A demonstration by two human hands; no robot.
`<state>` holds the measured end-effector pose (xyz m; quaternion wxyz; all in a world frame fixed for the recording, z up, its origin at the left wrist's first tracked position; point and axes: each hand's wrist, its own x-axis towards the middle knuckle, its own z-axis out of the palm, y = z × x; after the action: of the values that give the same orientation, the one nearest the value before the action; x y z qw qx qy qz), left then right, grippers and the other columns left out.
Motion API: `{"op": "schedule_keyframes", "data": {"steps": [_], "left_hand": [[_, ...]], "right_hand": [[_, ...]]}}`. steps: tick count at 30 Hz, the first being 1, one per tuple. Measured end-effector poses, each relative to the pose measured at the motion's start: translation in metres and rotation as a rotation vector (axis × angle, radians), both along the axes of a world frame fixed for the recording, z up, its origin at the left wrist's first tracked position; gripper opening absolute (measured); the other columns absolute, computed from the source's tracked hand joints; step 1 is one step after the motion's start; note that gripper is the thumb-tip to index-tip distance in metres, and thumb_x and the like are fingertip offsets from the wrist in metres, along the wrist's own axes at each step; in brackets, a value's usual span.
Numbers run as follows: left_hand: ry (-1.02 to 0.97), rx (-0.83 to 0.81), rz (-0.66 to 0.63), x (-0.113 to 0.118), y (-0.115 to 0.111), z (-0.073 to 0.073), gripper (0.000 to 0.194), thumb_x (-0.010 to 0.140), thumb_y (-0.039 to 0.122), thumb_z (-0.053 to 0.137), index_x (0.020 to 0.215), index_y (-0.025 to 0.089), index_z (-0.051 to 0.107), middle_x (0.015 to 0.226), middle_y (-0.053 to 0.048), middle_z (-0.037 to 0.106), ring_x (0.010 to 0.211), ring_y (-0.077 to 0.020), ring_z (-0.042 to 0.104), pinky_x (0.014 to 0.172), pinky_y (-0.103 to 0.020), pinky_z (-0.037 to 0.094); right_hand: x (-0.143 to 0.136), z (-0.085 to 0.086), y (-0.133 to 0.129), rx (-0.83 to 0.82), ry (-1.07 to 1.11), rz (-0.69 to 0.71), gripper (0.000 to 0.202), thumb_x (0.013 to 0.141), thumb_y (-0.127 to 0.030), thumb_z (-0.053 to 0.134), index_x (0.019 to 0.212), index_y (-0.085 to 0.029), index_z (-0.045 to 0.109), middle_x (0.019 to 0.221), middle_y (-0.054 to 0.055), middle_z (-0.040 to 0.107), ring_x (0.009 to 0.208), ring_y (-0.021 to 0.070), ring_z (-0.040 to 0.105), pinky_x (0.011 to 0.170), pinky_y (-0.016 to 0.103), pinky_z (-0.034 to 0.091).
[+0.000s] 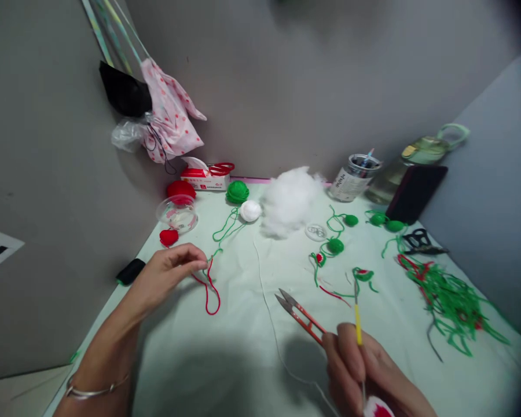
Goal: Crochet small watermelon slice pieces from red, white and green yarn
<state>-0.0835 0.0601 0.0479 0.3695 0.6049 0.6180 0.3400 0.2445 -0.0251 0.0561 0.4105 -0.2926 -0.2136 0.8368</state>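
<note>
Red yarn (219, 302) is pinched by the left fingers (194, 267) above the worktop (226, 359); orange snips (309, 328) and a yellow hook (358, 324) are gripped by the right fingers (347, 348). Both are separated by white thread (264, 296), with stuffing (290, 202) placed behind and green scraps (458, 307) heaped at right.

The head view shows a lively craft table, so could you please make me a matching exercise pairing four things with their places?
Things
1. Orange-handled snips
2. Red yarn loop
3. White stuffing
4. Tangle of green and red yarn

Places
A. Heaped near the back wall
B. Toward the right edge of the table
C. Held in the right hand
D. Hanging by the fingertips of the left hand

Pairs: 1-C, 2-D, 3-A, 4-B
</note>
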Motion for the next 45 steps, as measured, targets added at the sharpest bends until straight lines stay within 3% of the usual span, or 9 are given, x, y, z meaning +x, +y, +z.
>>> {"op": "schedule_keyframes", "data": {"steps": [3, 7, 11, 16, 21, 25, 31, 41, 45], "left_hand": [[-0.167, 0.076, 0.117, -0.003, -0.006, 0.007, 0.014, 0.079, 0.036, 0.078, 0.076, 0.023, 0.074, 0.078, -0.001, 0.068, 0.078, -0.0218, 0.058, 0.074, -0.033, 0.046], [-0.333, 0.215, 0.208, 0.005, -0.013, 0.019, 0.009, 0.079, 0.029, 0.081, 0.081, 0.024, 0.074, 0.092, 0.000, 0.066, 0.100, -0.0214, 0.057, 0.097, -0.032, 0.044], [-0.682, 0.189, 0.174, 0.027, -0.020, 0.031, 0.017, 0.084, 0.037, 0.075, 0.083, 0.023, 0.066, 0.087, 0.001, 0.068, 0.088, -0.0182, 0.064, 0.091, -0.034, 0.053], [-1.029, 0.046, 0.103, 0.076, -0.024, 0.023, 0.017, 0.082, 0.030, 0.077, 0.081, 0.019, 0.065, 0.086, -0.003, 0.073, 0.088, -0.0182, 0.073, 0.097, -0.039, 0.060], [-1.238, -0.038, 0.080, 0.105, -0.029, 0.008, 0.014, 0.085, 0.020, 0.079, 0.081, 0.019, 0.065, 0.085, -0.002, 0.076, 0.091, -0.0169, 0.077, 0.102, -0.037, 0.059], [-1.326, -0.060, 0.088, 0.111, -0.035, 0.001, 0.015, 0.084, 0.019, 0.082, 0.082, 0.018, 0.067, 0.088, -0.002, 0.077, 0.094, -0.0162, 0.077, 0.103, -0.033, 0.058], [-1.395, -0.073, 0.106, 0.113, -0.043, -0.003, 0.013, 0.087, 0.018, 0.079, 0.082, 0.019, 0.067, 0.090, -0.002, 0.075, 0.095, -0.0161, 0.076, 0.101, -0.032, 0.059], [-1.376, -0.082, 0.135, 0.089, -0.037, -0.013, 0.014, 0.090, 0.014, 0.075, 0.082, 0.017, 0.064, 0.082, 0.001, 0.070, 0.069, -0.0082, 0.068, 0.072, -0.020, 0.060], [-1.295, -0.100, 0.122, 0.085, -0.031, -0.023, 0.011, 0.097, 0.023, 0.070, 0.104, 0.015, 0.069, 0.100, -0.004, 0.072, 0.079, -0.0148, 0.069, 0.072, -0.030, 0.061]], "right_hand": [[-0.006, 0.002, -0.005, 0.083, -0.001, -0.046, 0.037, 0.089, -0.047, 0.075, 0.071, -0.019, 0.058, 0.061, -0.001, 0.052, 0.049, 0.0074, 0.039, 0.048, 0.019, 0.036], [-0.012, 0.004, -0.007, 0.187, -0.013, -0.056, 0.034, 0.090, -0.043, 0.075, 0.072, -0.018, 0.062, 0.061, 0.000, 0.056, 0.046, 0.0062, 0.041, 0.043, 0.016, 0.036], [-0.019, 0.014, 0.001, 0.268, -0.012, -0.023, 0.032, 0.092, -0.043, 0.073, 0.076, -0.017, 0.064, 0.064, -0.002, 0.060, 0.038, 0.0046, 0.041, 0.034, 0.016, 0.033], [-0.042, 0.023, 0.024, 0.325, -0.082, -0.037, 0.034, 0.081, -0.044, 0.084, 0.077, -0.016, 0.065, 0.071, 0.001, 0.070, 0.045, 0.0062, 0.054, 0.042, 0.017, 0.043], [-0.064, 0.002, 0.036, 0.346, -0.230, -0.091, 0.043, 0.076, -0.054, 0.084, 0.087, -0.016, 0.067, 0.069, 0.001, 0.071, 0.049, 0.0081, 0.060, 0.047, 0.019, 0.046], [-0.077, -0.018, 0.034, 0.387, -0.347, -0.109, 0.048, 0.071, -0.050, 0.088, 0.098, -0.016, 0.069, 0.063, -0.001, 0.069, 0.046, 0.0103, 0.060, 0.047, 0.021, 0.046], [-0.085, -0.031, 0.037, 0.429, -0.500, -0.152, 0.041, 0.072, -0.047, 0.088, 0.089, -0.017, 0.068, 0.053, -0.006, 0.062, 0.043, 0.0100, 0.056, 0.043, 0.021, 0.040], [-0.080, -0.024, 0.029, 0.336, -0.452, 0.128, 0.046, 0.064, -0.050, 0.093, 0.077, -0.015, 0.067, 0.050, -0.003, 0.064, 0.037, 0.0080, 0.053, 0.039, 0.019, 0.034], [-0.078, -0.023, 0.031, 0.329, -0.424, 0.136, 0.045, 0.065, -0.049, 0.093, 0.078, -0.015, 0.067, 0.050, -0.003, 0.064, 0.037, 0.0064, 0.050, 0.038, 0.018, 0.032]]}}
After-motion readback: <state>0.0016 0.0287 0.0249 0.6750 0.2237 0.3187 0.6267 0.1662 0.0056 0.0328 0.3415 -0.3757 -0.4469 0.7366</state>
